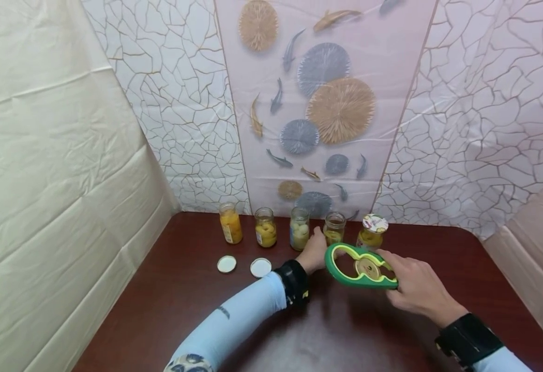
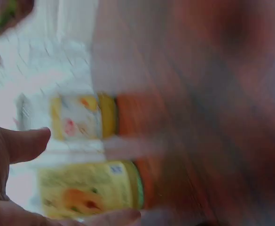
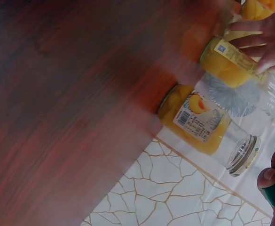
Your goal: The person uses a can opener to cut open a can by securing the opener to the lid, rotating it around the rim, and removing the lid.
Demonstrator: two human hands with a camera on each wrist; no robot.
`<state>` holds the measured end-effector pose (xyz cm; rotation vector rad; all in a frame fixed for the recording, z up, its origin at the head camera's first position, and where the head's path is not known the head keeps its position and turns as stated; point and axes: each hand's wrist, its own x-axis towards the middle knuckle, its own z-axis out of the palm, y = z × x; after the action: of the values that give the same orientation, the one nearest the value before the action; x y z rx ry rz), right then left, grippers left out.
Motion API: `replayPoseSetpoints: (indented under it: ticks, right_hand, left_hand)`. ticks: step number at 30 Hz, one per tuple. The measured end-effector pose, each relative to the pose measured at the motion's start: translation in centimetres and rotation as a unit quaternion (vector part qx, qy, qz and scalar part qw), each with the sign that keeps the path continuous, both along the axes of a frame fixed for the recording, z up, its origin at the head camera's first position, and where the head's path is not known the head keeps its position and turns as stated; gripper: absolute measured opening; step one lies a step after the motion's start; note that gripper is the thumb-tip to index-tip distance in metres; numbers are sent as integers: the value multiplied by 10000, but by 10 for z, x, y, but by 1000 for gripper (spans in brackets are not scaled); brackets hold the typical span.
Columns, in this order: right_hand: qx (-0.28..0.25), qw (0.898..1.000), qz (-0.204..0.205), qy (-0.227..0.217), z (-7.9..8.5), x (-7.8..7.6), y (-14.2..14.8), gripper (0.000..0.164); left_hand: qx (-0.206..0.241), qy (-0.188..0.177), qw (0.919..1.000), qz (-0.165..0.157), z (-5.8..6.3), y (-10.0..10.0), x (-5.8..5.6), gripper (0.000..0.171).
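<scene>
fish-print wall hanging behind a dark tabletop, with jar opening in hand

cream sheeting flanks the left; the right hand grips a green jar opener, raised before the right end of the row; the left hand reaches between the third jar and the fourth jar, fingers spread; whether it touches glass i cannot tell; the step looks like removing lids one by one, with the fourth jar already uncovered; the next move probably calls for freeing what sits in the opener's loop, then turning to the fifth jar;

along the back edge, from the left: the first jar holds orange pieces; the second jar yellow ones; the third pale greenish rounds; the fourth yellow contents below a bare rim; the fifth, also yellow inside, wears its printed cap;

two white-lined lids lie before the first two jars; a gold disc, seemingly a lid, shows within the opener
</scene>
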<state>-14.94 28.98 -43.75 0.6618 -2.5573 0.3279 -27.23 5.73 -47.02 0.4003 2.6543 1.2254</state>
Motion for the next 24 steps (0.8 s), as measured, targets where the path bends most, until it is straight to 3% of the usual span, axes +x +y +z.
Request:
replayPoseSetpoints:
  ticks: [2, 6, 11, 14, 19, 22, 24]
  right_hand:
    - [6, 10000, -10, 0, -1, 1, 0, 71]
    - [10, 9999, -106, -7, 0, 2, 1, 71]
    - [35, 9998, -167, -51, 0, 3, 3, 70]
    - [84, 9999, -133, -14, -1, 2, 3, 71]
    - [28, 10000, 41, -25, 0, -3, -6, 75]
    - [-84, 9997, 217, 25, 0, -3, -15, 76]
    - [-185, 9991, 392, 41, 0, -1, -22, 75]
  left_hand:
    - [-68, 38, 9999, -135, 8, -9, 17, 98]
    - [-64, 113, 9989, -442, 20, -34, 50, 79]
    - [235, -152, 9975, -648, 20, -64, 76, 61]
    - [568, -247, 9948, -811, 16, -75, 83, 55]
    - [869, 133, 9897, -1133, 13, -80, 86, 35]
    - [1431, 210, 9769, -1574, 14, -78, 87, 25]
    - [1972, 71, 9601, -1984, 17, -75, 90, 24]
